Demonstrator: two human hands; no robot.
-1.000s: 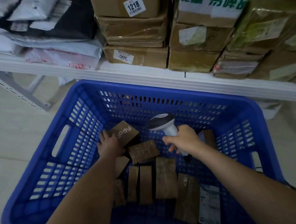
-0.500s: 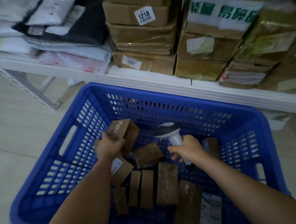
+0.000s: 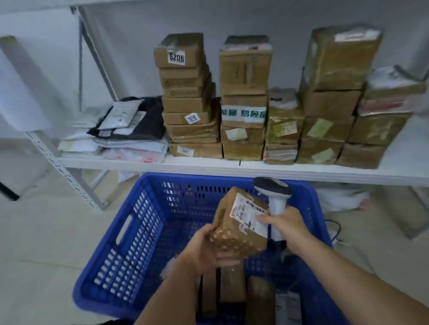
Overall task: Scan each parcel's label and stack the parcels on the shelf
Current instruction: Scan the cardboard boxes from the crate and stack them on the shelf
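- Left hand (image 3: 208,252) is gripping a parcel (image 3: 239,223) above the basket (image 3: 128,253), label (image 3: 251,214) facing up.
- Right hand (image 3: 286,224) is clutching the scanner (image 3: 273,196), one finger touching the label.
- Shelf (image 3: 208,166) is holding many stacks; several parcels are waiting in the basket.

A single head-worn wide-angle camera is looking forward and down from close above the blue basket (image 3: 128,244), taking in both forearms in the near foreground and facing the white shelf (image 3: 208,166) just beyond.
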